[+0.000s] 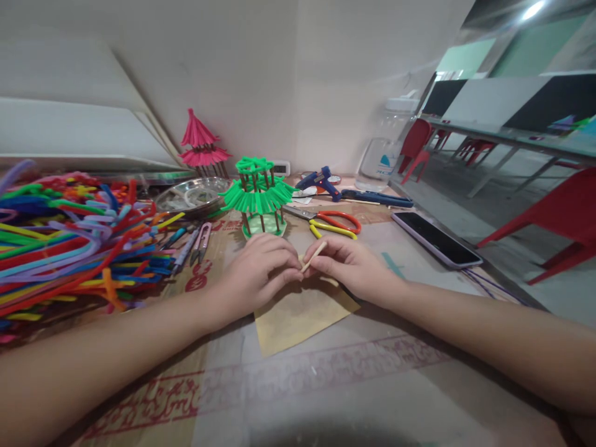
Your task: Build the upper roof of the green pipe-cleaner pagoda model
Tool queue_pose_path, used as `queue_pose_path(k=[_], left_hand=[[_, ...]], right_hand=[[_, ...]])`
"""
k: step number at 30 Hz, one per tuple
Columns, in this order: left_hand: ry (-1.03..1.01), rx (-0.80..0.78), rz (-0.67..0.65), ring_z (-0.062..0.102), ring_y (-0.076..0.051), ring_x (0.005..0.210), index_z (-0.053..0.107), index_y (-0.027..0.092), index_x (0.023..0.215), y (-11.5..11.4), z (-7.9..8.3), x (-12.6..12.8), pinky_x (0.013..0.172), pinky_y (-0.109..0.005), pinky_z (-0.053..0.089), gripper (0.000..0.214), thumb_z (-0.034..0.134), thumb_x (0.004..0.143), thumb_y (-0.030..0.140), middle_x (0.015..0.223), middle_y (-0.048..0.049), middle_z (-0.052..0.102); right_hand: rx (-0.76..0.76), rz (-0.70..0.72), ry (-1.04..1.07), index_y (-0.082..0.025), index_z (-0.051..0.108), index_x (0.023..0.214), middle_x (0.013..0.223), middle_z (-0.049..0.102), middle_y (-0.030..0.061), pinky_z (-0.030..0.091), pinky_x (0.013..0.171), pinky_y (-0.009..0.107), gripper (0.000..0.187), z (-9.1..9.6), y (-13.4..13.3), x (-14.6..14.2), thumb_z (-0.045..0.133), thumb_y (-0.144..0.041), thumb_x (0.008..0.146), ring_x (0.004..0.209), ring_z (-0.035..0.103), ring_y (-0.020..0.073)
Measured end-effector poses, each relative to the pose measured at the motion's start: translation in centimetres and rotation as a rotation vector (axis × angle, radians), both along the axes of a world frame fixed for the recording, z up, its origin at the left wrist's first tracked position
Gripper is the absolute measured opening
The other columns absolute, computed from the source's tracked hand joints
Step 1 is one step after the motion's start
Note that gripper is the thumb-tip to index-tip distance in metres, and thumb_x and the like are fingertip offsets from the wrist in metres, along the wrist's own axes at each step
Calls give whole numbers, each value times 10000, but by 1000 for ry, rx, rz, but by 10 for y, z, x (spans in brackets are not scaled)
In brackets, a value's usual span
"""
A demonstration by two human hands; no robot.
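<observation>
My left hand [261, 267] and my right hand [351, 267] meet over the middle of the table, both pinched on a short pale wooden stick [315, 256] that points up and to the right. Under them lies a tan sheet of paper [298, 320]. Just beyond my hands stands a small green pavilion model [257, 195] made of pipe cleaners on brown posts.
A heap of coloured pipe cleaners [65, 236] fills the left. A pink pavilion model [202, 146], a metal tray [193, 195], snips [201, 243], red and yellow scissors [335, 223], a blue glue gun [321, 182], a phone [435, 239] and a plastic jar [386, 155] lie around.
</observation>
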State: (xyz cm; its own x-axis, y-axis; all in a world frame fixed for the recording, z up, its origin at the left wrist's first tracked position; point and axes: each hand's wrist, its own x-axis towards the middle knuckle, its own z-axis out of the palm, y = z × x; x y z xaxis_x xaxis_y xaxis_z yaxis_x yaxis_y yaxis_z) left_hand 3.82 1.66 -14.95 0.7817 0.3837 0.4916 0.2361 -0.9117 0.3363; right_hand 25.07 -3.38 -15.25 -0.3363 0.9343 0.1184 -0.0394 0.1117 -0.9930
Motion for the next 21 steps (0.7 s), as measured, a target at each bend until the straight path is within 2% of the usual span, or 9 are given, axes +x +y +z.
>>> queue_pose_path(k=[4,7,10,12,15,18,21], left_hand=[[52,-31,13,604,-192,918,656,205,862,-2,1,-1,858,-364,394,245,504,1026,306,890,-20,679],[115,-68,72,605,-215,972,636,189,878,-3,0,-1,891,-395,407,267,448,1029,305,958,-46,680],[209,-76,101,613,-237,1019,642,181,955,-3,0,0,916,-423,419,191,528,987,331,1028,-59,683],[278,-54,103,615,-251,1023,646,179,992,-4,0,1,917,-438,428,183,584,953,347,1035,-62,683],[345,-22,127,616,-263,1021,646,176,992,-6,2,2,914,-447,447,193,591,949,356,1026,-68,678],[387,-20,183,606,-287,1064,635,160,1055,-11,4,2,922,-451,473,260,604,944,394,1085,-101,660],[416,-6,246,598,-310,1085,622,147,1120,-16,5,2,923,-461,490,348,636,930,438,1133,-132,646]], right_hand=[[71,-22,-67,-225,587,895,793,658,-6,572,741,316,166,-2,5,8,632,-383,919,765,674,152],[341,-121,-430,-221,590,820,808,669,21,518,782,343,108,-3,11,17,593,-263,919,804,635,180],[499,-66,-716,-209,614,803,820,684,42,473,778,337,122,-3,15,23,570,-193,916,811,611,190],[520,-20,-754,-202,619,831,829,685,52,464,763,332,140,-4,16,24,534,-200,943,808,612,193],[564,-33,-787,-199,595,804,822,672,60,455,768,336,164,-4,15,22,516,-197,947,809,604,199],[553,17,-780,-206,574,790,781,651,47,447,719,316,177,-5,13,21,499,-202,950,753,587,188],[589,-77,-752,-211,572,793,786,643,57,448,714,334,172,-10,13,22,498,-223,948,752,576,206]])
